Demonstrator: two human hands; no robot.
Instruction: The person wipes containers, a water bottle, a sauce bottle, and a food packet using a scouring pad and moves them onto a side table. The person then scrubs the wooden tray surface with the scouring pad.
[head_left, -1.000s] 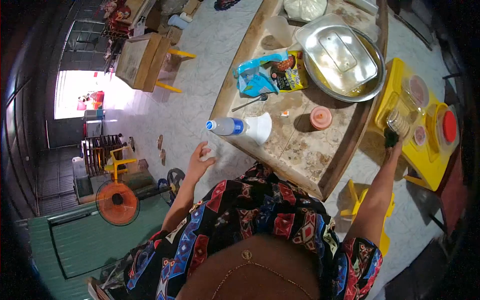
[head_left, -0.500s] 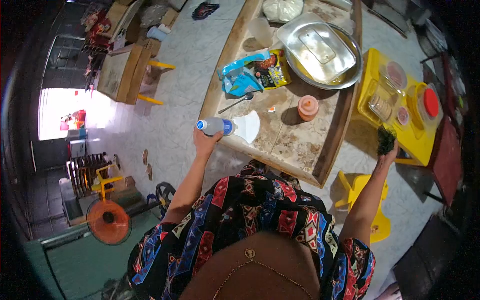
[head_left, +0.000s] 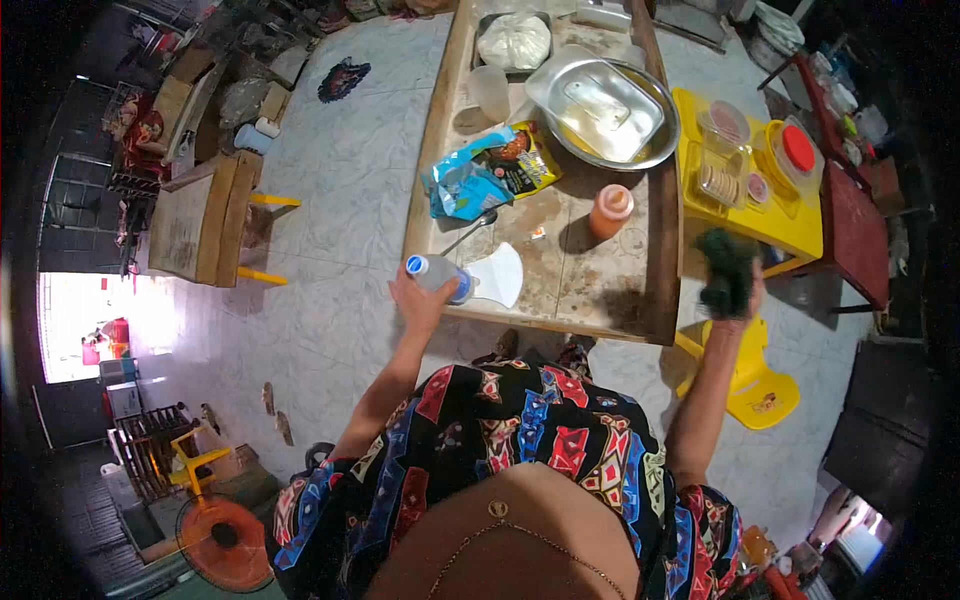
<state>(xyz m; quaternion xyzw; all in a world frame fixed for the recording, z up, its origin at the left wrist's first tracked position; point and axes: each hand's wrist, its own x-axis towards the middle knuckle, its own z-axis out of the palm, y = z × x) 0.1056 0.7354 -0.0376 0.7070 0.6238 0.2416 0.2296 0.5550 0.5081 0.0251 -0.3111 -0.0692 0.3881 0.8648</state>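
Note:
My left hand (head_left: 417,308) is wrapped round a clear plastic bottle (head_left: 436,273) with a blue cap and blue label, at the near left corner of the wooden tray table (head_left: 560,324). Beside the bottle lies a white fan-shaped piece (head_left: 498,277). A dark spoon (head_left: 468,231) rests just behind it. Out past the table's right edge, my right hand (head_left: 748,303) grips a dark green mesh scouring pad (head_left: 724,268), blurred by motion. An orange squeeze bottle (head_left: 611,211) stands upright on the tray between my hands.
Farther back on the table are a blue packet (head_left: 466,184), a black-and-yellow packet (head_left: 522,163), a plastic cup (head_left: 489,93), a metal basin (head_left: 655,150) and a bag of white stuff (head_left: 514,42). A yellow table (head_left: 790,232) with containers and a yellow chair (head_left: 762,385) stand right.
My right hand has moved left with the scouring pad, away from the yellow table and closer to the tray table. My left hand still holds the bottle. The view has turned somewhat.

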